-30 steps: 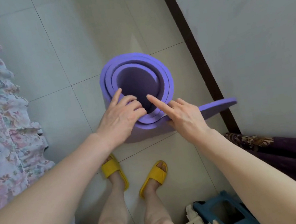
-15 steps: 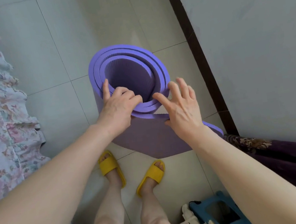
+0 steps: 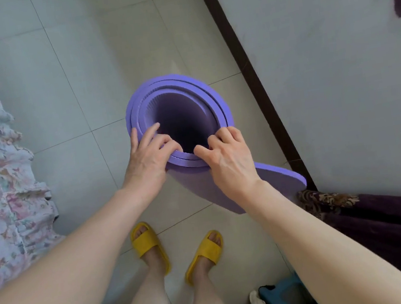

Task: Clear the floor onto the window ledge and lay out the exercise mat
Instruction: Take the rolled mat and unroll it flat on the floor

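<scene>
Because it is thick foam wound into a loose coil, the purple exercise mat (image 3: 207,187) should prove light and springy rather than stiff, apt to uncurl on its own once nothing pins the layers; its ribbed inner face looks grippy, not slick. It stands on end on the tiled floor (image 3: 61,99), close to the dark skirting board (image 3: 246,66) and just ahead of the person's yellow slippers (image 3: 151,247), with its free outer flap swung out to the right. The best hold seems to be the upper rim, where several layers can be pinched at once.

Both hands are there. The left hand (image 3: 145,157) has its fingers curled over the near-left rim into the hollow while the thumb lies against the outer wall, so it is clamped on the layers. The right hand (image 3: 226,155) hooks bent fingers over the near-right rim, thumb resting on the edge, palm against the outside of the roll above the loose flap.
</scene>
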